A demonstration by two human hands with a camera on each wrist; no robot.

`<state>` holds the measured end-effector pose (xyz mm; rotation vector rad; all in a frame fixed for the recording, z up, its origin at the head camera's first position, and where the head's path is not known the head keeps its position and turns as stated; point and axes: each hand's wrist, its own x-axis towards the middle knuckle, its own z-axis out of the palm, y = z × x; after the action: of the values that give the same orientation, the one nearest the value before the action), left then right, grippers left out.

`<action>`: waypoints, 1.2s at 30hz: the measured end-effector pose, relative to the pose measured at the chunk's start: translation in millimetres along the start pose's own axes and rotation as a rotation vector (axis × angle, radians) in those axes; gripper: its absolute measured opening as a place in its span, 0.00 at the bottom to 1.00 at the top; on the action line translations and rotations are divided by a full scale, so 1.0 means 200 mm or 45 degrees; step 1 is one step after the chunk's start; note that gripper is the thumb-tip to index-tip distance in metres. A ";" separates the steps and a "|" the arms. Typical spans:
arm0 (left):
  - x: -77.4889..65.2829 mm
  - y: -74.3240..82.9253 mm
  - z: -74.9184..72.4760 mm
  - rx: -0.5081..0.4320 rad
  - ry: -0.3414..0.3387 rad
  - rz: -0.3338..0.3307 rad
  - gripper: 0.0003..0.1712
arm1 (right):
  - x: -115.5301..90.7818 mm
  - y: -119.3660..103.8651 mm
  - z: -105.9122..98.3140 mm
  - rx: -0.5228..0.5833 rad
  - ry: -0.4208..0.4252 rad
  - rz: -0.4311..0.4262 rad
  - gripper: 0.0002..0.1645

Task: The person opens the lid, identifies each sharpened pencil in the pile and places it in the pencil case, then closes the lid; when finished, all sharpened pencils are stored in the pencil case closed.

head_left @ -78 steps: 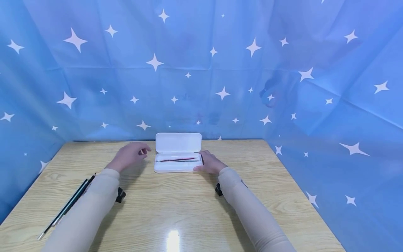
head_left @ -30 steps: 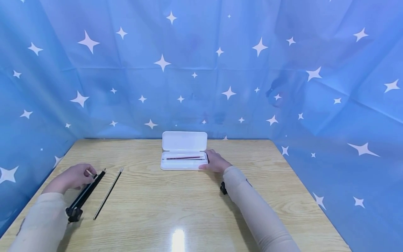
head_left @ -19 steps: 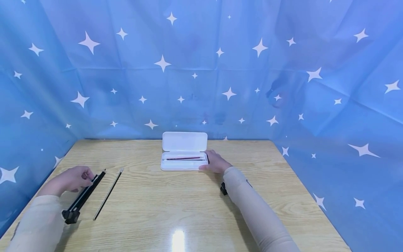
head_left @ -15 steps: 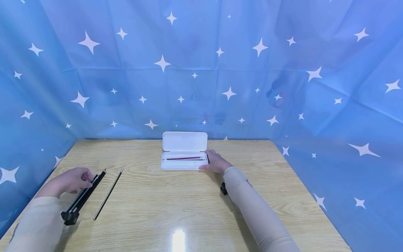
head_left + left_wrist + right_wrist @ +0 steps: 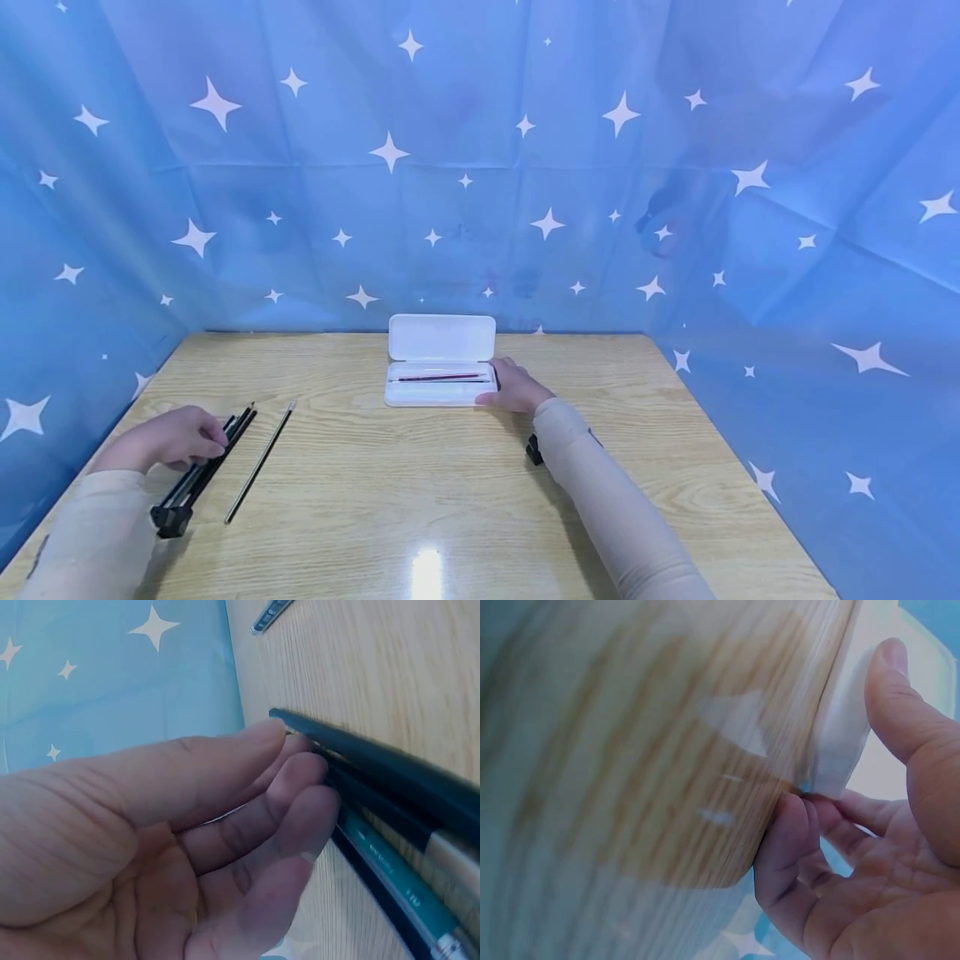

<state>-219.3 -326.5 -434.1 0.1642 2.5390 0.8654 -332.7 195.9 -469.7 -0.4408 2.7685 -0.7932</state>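
Near the left edge of the pale wood-grain desk (image 5: 480,500), with the left hand (image 5: 172,437) bent over a slanting bundle of long, slim dark pencils (image 5: 204,477), its fingers curled and their tips at the shafts; impossible to tell whether pinching one or merely touching. Toward the middle of the desk's far edge, with the right hand (image 5: 513,387) grasping the right end of an open white rectangular pencil case (image 5: 431,396), thumb to the front and other fingers round the far side. In the case, a dark red pencil (image 5: 442,378) and a thin dark pencil (image 5: 468,382); between bundle and case, a lone dark pencil with a pale end (image 5: 260,462). For a clean pick, best to choose one shaft only, perhaps the glossy black pencil (image 5: 397,761) on the bundle's outer side, clear of the dark green pencil with pale lettering (image 5: 394,874). Close thumb and forefinger squarely across it, ease it sideways from its neighbours, then raise it level, lest the rest roll toward the left edge. Steady the case lightly, without tipping it.
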 end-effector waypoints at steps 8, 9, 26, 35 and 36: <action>0.00 0.03 0.02 -0.002 -0.034 0.022 0.05 | 0.00 0.00 0.00 0.009 -0.003 -0.002 0.47; 0.00 0.03 0.02 -0.008 -0.035 0.018 0.05 | 0.00 0.00 0.00 0.011 -0.001 -0.002 0.47; -0.02 0.12 0.07 -0.074 -0.054 -0.010 0.11 | -0.01 0.00 0.00 0.005 0.003 0.002 0.47; -0.03 0.10 0.05 0.009 -0.028 -0.008 0.07 | -0.01 -0.01 -0.01 0.010 0.004 -0.008 0.47; -0.03 0.10 0.04 0.027 -0.010 -0.003 0.07 | -0.01 -0.01 -0.01 0.009 0.004 -0.004 0.47</action>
<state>-210.0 -308.2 -425.9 0.1706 2.5411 0.8352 -331.2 195.9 -467.1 -0.4428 2.7675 -0.8049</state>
